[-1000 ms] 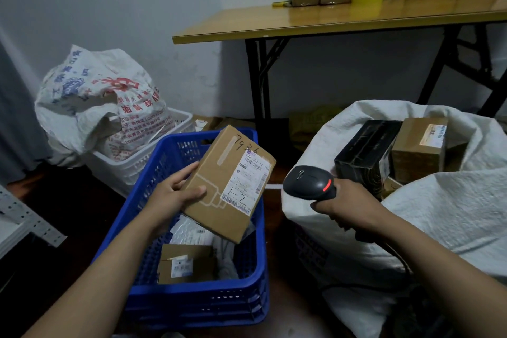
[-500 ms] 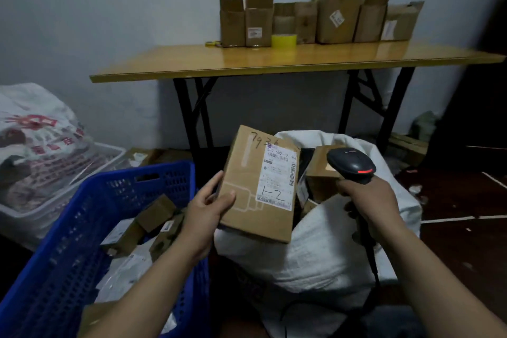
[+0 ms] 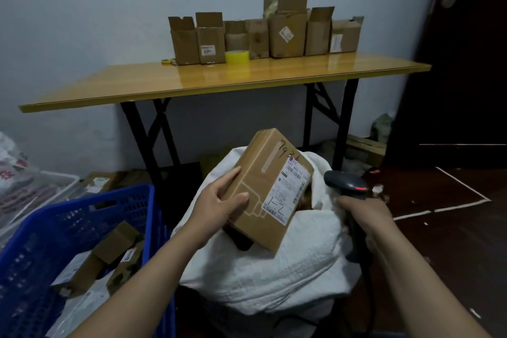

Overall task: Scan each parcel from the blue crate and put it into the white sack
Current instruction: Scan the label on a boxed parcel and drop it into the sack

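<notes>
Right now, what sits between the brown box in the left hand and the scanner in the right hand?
In the head view, only the white sack's folded rim lies between the box and the scanner.

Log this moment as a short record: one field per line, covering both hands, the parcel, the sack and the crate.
left hand: grips the cardboard parcel by its left edge, thumb on the front
parcel: tilted, label facing the camera, held over the white sack
right hand: holds the barcode scanner, to the right of the parcel
white sack: open, between the arms
blue crate: at left, parcels still inside
</notes>
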